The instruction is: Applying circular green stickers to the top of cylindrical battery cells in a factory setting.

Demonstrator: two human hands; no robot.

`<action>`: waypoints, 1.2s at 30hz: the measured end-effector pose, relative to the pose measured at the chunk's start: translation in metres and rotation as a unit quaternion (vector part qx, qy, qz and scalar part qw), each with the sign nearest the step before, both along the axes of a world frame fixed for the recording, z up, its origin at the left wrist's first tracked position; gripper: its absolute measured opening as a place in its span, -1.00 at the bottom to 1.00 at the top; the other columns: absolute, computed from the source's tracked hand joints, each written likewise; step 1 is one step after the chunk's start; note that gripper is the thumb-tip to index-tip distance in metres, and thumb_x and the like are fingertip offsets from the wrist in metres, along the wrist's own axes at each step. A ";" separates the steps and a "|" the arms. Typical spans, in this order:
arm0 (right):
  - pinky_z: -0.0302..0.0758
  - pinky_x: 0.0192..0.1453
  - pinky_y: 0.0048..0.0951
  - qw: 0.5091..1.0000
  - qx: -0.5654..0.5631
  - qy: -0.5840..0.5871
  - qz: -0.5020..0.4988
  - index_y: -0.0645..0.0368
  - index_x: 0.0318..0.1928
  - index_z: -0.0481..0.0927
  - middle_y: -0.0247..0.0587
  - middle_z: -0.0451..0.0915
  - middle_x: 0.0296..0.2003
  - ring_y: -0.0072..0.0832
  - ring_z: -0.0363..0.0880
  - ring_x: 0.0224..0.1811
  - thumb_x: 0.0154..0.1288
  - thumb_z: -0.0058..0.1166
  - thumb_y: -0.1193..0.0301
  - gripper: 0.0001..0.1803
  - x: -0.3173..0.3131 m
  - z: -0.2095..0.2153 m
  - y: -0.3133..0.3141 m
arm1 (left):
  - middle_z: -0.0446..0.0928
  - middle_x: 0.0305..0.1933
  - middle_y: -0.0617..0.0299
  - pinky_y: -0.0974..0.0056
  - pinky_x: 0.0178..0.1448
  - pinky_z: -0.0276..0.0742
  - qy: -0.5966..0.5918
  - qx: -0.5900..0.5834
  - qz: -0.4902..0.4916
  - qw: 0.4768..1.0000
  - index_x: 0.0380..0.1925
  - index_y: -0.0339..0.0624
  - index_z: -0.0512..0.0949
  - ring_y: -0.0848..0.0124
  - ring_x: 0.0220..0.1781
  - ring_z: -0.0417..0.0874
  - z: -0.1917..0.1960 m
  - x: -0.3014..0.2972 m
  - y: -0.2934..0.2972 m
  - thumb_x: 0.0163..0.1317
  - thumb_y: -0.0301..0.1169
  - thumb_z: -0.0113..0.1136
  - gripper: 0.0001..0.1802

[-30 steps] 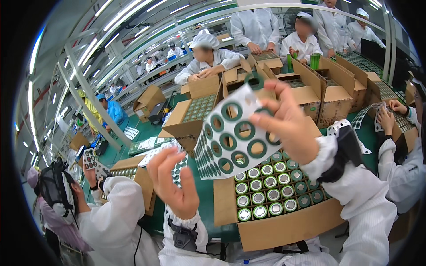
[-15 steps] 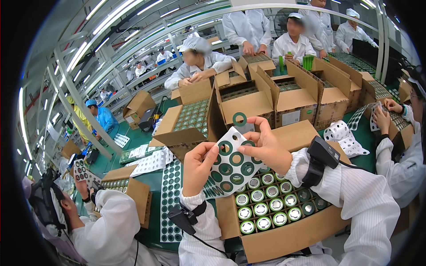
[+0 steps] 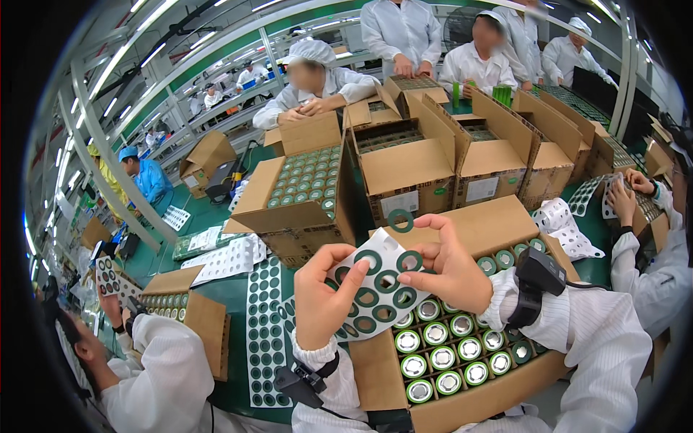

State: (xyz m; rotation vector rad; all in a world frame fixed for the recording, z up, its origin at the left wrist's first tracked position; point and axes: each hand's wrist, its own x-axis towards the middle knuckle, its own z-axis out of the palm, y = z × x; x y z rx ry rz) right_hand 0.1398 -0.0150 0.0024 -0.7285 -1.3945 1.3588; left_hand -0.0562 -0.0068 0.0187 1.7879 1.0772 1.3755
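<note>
My left hand (image 3: 326, 296) pinches a white backing sheet (image 3: 375, 245) of dark green ring stickers between thumb and fingers. My right hand (image 3: 449, 263) is closed at the sheet's right edge, its thumb and a finger at a ring sticker (image 3: 410, 261) that juts past the edge. Another green ring sticker (image 3: 401, 220) hangs at the right index fingertip, apart from the sheet. Below stands an open cardboard box (image 3: 491, 382) with rows of upright cylindrical battery cells (image 3: 442, 358), silver-topped with green rims. Some cells at its right have dark green rings on top.
A long sticker sheet (image 3: 264, 332) lies on the green table (image 3: 234, 292) to my left. Several open cardboard boxes (image 3: 404, 173) of cells stand ahead. A used white sheet (image 3: 567, 229) lies right. Co-workers sit on both sides, a person's sleeve (image 3: 170, 353) close at left.
My view has shifted slightly. My right hand and the sheet have come a little lower, and the ring at the sheet's right edge now shows beyond it. The loose ring stays at my right fingertip.
</note>
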 end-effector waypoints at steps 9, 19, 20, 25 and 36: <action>0.47 0.00 -0.49 0.997 0.006 0.020 0.069 0.13 0.19 -0.02 -0.10 0.47 -0.13 -0.52 0.49 -0.08 0.19 0.08 0.61 -0.33 0.000 0.002 -0.009 | 0.53 -0.54 0.32 0.53 -0.41 0.33 -0.033 -0.055 -0.017 0.998 -0.35 -0.40 0.57 0.64 -0.49 0.43 0.003 -0.003 -0.010 0.09 -0.48 0.26 -0.82; 0.40 -0.09 -0.61 0.989 0.068 -0.121 -0.060 0.18 -0.18 0.43 -0.29 0.41 -0.13 -0.64 0.40 -0.15 0.27 0.08 0.35 -0.79 0.019 -0.014 0.020 | 0.51 -0.46 0.35 0.57 -0.40 0.23 -0.038 -0.038 0.027 0.998 -0.36 -0.35 0.49 0.68 -0.49 0.40 0.002 -0.034 -0.009 0.19 -0.42 0.17 -0.83; 0.39 -0.10 -0.62 0.988 0.092 -0.118 -0.049 0.17 -0.23 0.46 -0.29 0.41 -0.13 -0.64 0.40 -0.14 0.26 0.09 0.35 -0.82 0.022 -0.018 0.023 | 0.51 -0.46 0.35 0.57 -0.40 0.23 -0.038 -0.037 0.020 0.998 -0.36 -0.35 0.49 0.68 -0.49 0.40 0.002 -0.033 -0.007 0.19 -0.42 0.17 -0.83; 0.39 -0.07 -0.57 0.964 0.159 -0.203 -0.060 0.18 -0.37 0.50 -0.21 0.43 -0.10 -0.58 0.41 -0.11 0.23 0.11 0.34 -0.83 0.024 -0.022 0.023 | 0.48 -0.50 0.38 0.58 -0.42 0.21 -0.051 -0.050 0.019 0.997 -0.37 -0.37 0.50 0.68 -0.49 0.37 0.000 -0.036 -0.004 0.20 -0.38 0.18 -0.79; 0.33 0.06 -0.39 0.949 0.184 -0.246 -0.073 0.20 -0.42 0.50 -0.19 0.50 -0.17 -0.36 0.42 -0.06 0.19 0.12 0.34 -0.81 0.022 -0.021 0.021 | 0.38 -0.53 0.44 0.58 -0.41 0.10 -0.045 -0.049 0.025 0.997 -0.44 -0.26 0.41 0.70 -0.50 0.26 0.005 -0.031 -0.011 0.27 -0.38 0.06 -0.82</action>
